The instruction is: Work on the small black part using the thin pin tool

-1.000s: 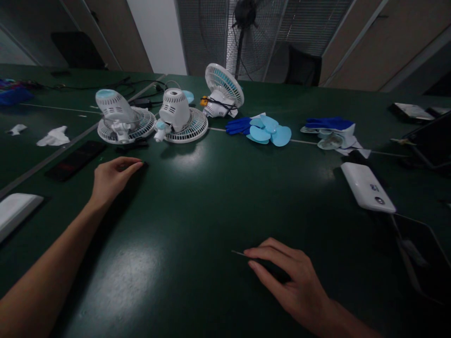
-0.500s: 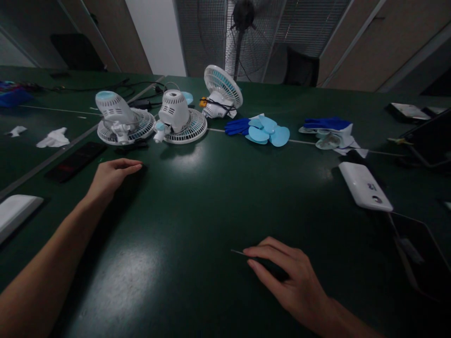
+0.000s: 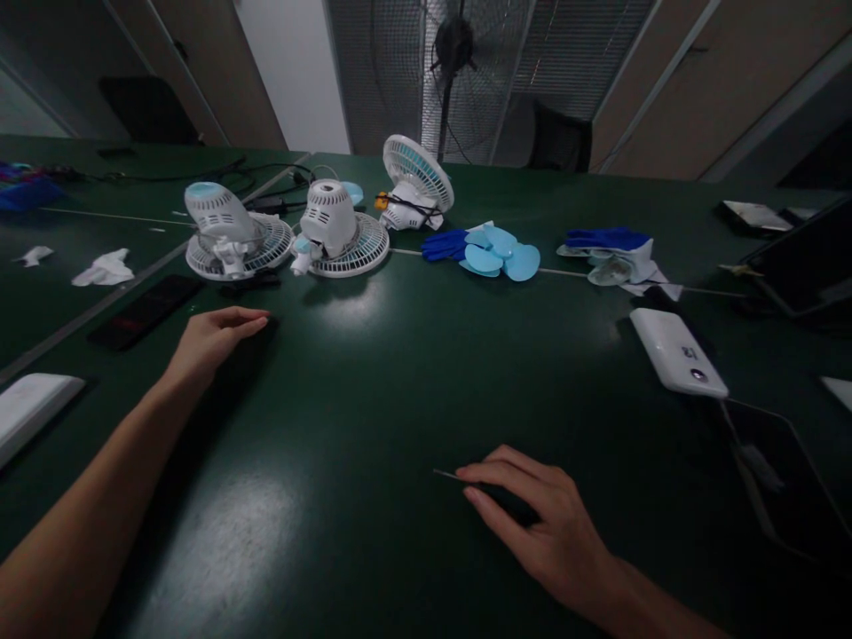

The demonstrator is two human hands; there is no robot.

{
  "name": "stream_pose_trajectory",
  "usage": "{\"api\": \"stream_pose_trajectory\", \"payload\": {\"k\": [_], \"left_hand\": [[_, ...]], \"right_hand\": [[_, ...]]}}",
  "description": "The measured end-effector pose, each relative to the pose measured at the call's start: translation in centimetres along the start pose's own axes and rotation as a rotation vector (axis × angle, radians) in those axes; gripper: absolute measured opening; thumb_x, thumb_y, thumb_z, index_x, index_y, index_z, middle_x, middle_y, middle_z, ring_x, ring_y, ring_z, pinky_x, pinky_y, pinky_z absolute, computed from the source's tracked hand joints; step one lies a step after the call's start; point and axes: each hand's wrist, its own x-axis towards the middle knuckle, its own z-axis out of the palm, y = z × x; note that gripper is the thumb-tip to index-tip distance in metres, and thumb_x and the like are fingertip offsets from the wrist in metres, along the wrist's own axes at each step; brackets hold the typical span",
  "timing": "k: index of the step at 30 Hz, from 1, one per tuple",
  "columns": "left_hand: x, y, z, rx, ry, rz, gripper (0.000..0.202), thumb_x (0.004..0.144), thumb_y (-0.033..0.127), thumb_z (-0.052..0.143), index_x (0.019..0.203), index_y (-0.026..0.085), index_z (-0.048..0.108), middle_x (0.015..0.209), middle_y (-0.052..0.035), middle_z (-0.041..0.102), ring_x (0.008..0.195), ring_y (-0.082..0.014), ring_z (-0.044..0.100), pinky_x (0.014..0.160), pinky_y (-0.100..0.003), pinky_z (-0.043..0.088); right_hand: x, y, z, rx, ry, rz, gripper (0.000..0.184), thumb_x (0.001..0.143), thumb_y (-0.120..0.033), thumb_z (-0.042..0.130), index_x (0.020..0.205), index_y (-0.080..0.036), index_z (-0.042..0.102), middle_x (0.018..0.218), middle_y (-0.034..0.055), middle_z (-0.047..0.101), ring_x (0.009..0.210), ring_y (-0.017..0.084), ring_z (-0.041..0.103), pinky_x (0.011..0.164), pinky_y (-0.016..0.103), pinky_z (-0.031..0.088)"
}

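Note:
My left hand [image 3: 211, 340] lies flat on the dark green table [image 3: 373, 373], fingers stretched out together and holding nothing. Its fingertips point at a small white desk fan [image 3: 230, 240] lying grille-down. My right hand [image 3: 542, 524] rests near the front edge, fingers loosely curled over a dark thin tool. The tool's metal tip [image 3: 445, 475] pokes out to the left under my index finger. Two more white fans [image 3: 341, 231] [image 3: 418, 185] lie further back. Loose light-blue fan blades [image 3: 498, 253] lie beside a blue glove [image 3: 445, 242].
A black phone [image 3: 143, 311] lies left of my left hand, and a white flat object [image 3: 30, 406] lies at the left edge. On the right are a white device [image 3: 675, 352], a dark tablet [image 3: 785, 479] and another blue glove [image 3: 609, 238]. A floor fan [image 3: 456, 53] stands behind.
Both hands stay where they were. The view has tilted a little, so everything on the table sits slightly lower and further left in the picture.

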Motion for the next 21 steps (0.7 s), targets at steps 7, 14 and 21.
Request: {"api": "stream_pose_trajectory", "payload": {"k": [7,14,21], "left_hand": [[-1.0,-0.2,-0.7,0.067,-0.067,0.068,0.053,0.082,0.052,0.077,0.123,0.018,0.073,0.122,-0.0026,0.075,0.116,-0.0261,0.062,0.103,-0.034,0.044],[-2.1,1.0,0.4,0.095,-0.148,0.126,0.063,0.077,0.061,0.077,0.122,0.018,0.073,0.118,-0.0025,0.077,0.111,-0.0262,0.065,0.094,-0.031,0.05],[-1.9,1.4,1.9,0.066,-0.231,0.104,0.05,0.064,0.054,0.085,0.104,0.025,0.08,0.11,-0.0036,0.079,0.106,-0.0254,0.072,0.095,-0.032,0.055]], "right_hand": [[0.2,-0.1,0.0,0.022,0.013,-0.013,0.022,0.099,-0.015,0.063,0.117,-0.025,0.072,0.094,0.0015,0.072,0.079,0.014,0.071,0.068,0.025,0.053],[0.1,0.0,-0.1,0.024,-0.002,0.004,0.02,0.101,-0.017,0.061,0.116,-0.025,0.072,0.095,0.0027,0.073,0.079,0.015,0.071,0.068,0.027,0.054],[0.0,0.1,0.0,0.003,-0.015,0.013,0.022,0.1,-0.017,0.062,0.118,-0.026,0.071,0.096,0.0017,0.072,0.08,0.015,0.071,0.07,0.028,0.053]]}}
